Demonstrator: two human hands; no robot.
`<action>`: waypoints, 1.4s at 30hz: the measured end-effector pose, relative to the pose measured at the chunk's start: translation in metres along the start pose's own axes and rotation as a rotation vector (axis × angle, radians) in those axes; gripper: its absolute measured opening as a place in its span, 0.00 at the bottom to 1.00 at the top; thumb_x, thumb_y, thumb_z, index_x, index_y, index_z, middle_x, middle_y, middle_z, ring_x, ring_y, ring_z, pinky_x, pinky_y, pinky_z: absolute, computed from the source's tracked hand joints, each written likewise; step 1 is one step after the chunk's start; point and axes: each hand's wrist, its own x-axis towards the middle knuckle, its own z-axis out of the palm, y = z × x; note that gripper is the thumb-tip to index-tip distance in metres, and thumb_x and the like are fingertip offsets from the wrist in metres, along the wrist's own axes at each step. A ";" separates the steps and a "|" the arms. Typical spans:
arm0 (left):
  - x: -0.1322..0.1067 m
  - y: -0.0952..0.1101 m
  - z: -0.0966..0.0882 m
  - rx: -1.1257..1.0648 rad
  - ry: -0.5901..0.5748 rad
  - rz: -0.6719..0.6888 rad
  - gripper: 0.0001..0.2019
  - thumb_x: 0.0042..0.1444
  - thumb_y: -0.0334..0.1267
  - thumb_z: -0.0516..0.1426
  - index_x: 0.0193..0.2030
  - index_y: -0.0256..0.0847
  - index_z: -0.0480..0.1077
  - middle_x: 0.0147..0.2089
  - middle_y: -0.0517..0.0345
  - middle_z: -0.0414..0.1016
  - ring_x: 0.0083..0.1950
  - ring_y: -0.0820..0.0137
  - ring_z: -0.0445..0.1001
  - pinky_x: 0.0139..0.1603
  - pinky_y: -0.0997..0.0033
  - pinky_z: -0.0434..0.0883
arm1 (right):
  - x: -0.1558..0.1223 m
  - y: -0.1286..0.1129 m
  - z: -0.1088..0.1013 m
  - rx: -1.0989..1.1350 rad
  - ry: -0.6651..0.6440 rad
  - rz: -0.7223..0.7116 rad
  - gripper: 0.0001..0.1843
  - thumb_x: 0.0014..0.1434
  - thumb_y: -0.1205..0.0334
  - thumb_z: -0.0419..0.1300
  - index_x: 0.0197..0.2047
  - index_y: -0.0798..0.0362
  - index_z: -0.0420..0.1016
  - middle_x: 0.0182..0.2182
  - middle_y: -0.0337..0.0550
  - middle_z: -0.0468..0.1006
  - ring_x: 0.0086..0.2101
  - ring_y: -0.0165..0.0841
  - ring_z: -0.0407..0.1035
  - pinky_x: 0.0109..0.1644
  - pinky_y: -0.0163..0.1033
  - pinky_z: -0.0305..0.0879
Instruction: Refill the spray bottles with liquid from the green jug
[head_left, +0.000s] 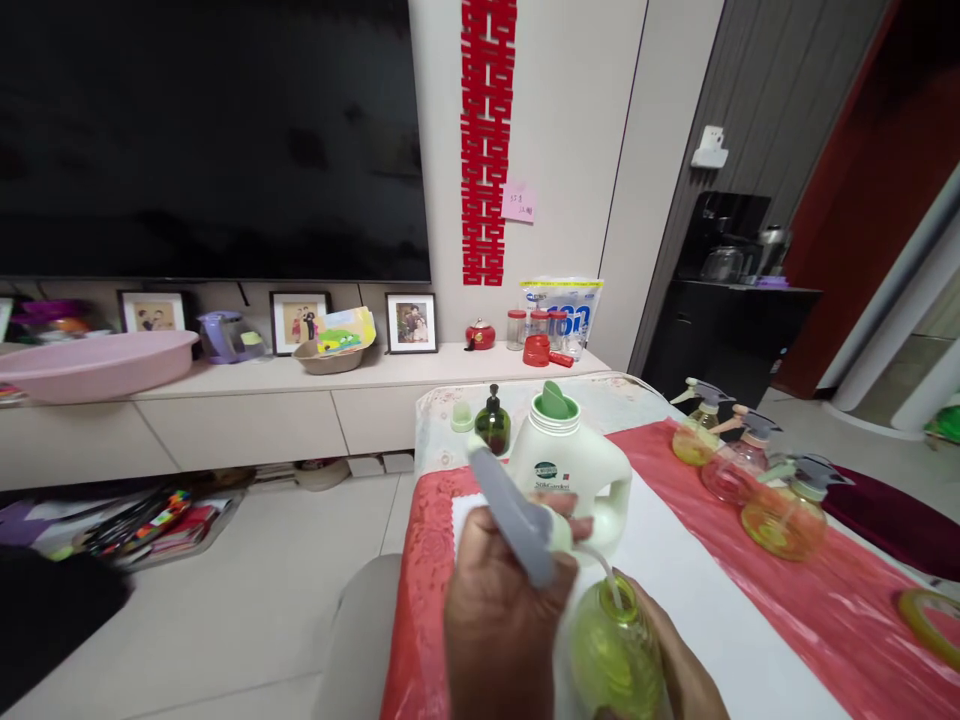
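My left hand point(499, 610) grips a grey and pale-green trigger spray head point(517, 515) above the table. Its thin dip tube point(600, 560) runs down into the open neck of a yellow-green clear bottle point(616, 645). Wrapped around that bottle from the right is my right hand point(679, 660), partly hidden behind it. Just beyond my hands stands a large white jug point(551, 450), with a green spout point(555, 400) showing in its uncapped mouth. A dark green pump bottle point(493, 425) and a pale-green cap point(461, 416) are to the left of the jug.
Three spray bottles with trigger heads, yellow point(697, 440), pink point(735, 470) and orange-yellow point(784, 525), stand on the red cloth point(817, 590) at right. A tape roll point(930, 620) lies near the right edge. Behind, a low cabinet point(262, 420) holds frames and a pink basin point(97, 365).
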 end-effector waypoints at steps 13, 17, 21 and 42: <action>0.025 -0.033 -0.041 -0.211 0.018 -0.186 0.22 0.44 0.40 0.74 0.45 0.40 0.76 0.43 0.53 0.79 0.43 0.64 0.82 0.51 0.61 0.80 | 0.102 -0.030 -0.111 -0.601 0.171 -0.207 0.47 0.56 0.36 0.63 0.72 0.47 0.56 0.64 0.51 0.69 0.60 0.54 0.67 0.59 0.57 0.71; 0.022 -0.060 -0.045 -0.137 0.069 -0.159 0.23 0.44 0.44 0.73 0.45 0.39 0.76 0.43 0.52 0.80 0.41 0.66 0.79 0.46 0.66 0.77 | 0.148 -0.064 -0.117 -0.789 0.149 -0.402 0.40 0.62 0.47 0.61 0.72 0.50 0.55 0.62 0.54 0.69 0.60 0.52 0.66 0.57 0.55 0.71; 0.023 -0.073 -0.050 -0.039 0.075 -0.075 0.21 0.45 0.48 0.72 0.42 0.39 0.77 0.41 0.51 0.81 0.39 0.65 0.78 0.45 0.67 0.76 | 0.179 -0.083 -0.116 -0.938 0.113 -0.576 0.36 0.64 0.55 0.59 0.71 0.55 0.56 0.59 0.56 0.70 0.54 0.49 0.67 0.55 0.54 0.69; 0.022 -0.090 -0.068 -0.025 0.128 0.023 0.23 0.43 0.52 0.73 0.43 0.43 0.78 0.43 0.55 0.81 0.40 0.66 0.80 0.44 0.71 0.78 | 0.213 -0.136 -0.101 -1.435 0.060 -0.808 0.36 0.53 0.68 0.57 0.67 0.55 0.61 0.58 0.53 0.72 0.52 0.48 0.65 0.43 0.47 0.62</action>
